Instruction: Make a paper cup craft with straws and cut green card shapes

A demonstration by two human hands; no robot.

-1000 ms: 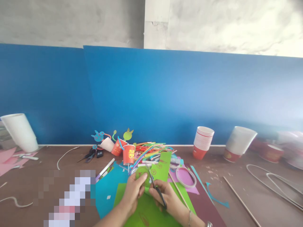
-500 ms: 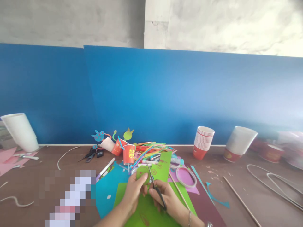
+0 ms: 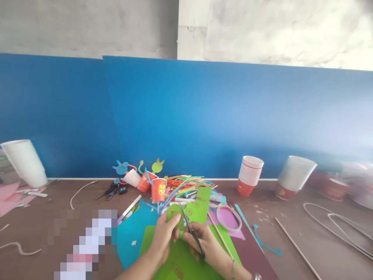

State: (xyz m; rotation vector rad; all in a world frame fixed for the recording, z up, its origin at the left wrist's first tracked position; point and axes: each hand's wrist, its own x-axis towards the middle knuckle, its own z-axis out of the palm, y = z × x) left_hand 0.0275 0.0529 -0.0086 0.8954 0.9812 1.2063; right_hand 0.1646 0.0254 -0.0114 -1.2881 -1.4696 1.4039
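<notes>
The left hand point(image 3: 163, 235) covers part of the green disc point(image 3: 174, 210); disc markings too small to read from where I stand. The right hand point(image 3: 205, 242) hides part of the scissors' point(image 3: 186, 217) handle. Pixelated patch point(image 3: 84, 245), left: contents illegible. Red bowl point(image 3: 335, 189), far right: smeared. Cut off by edges of view: pink paper point(image 3: 8, 197), wooden stick point(image 3: 297, 248), green sheet point(image 3: 186, 262), both forearms.

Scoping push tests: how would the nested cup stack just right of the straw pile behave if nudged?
The cup stack probably tips easily: tall, narrowing toward its base. Likely light for its size; it looks like paper. Gripped high, it may pull apart, being nested.
</notes>
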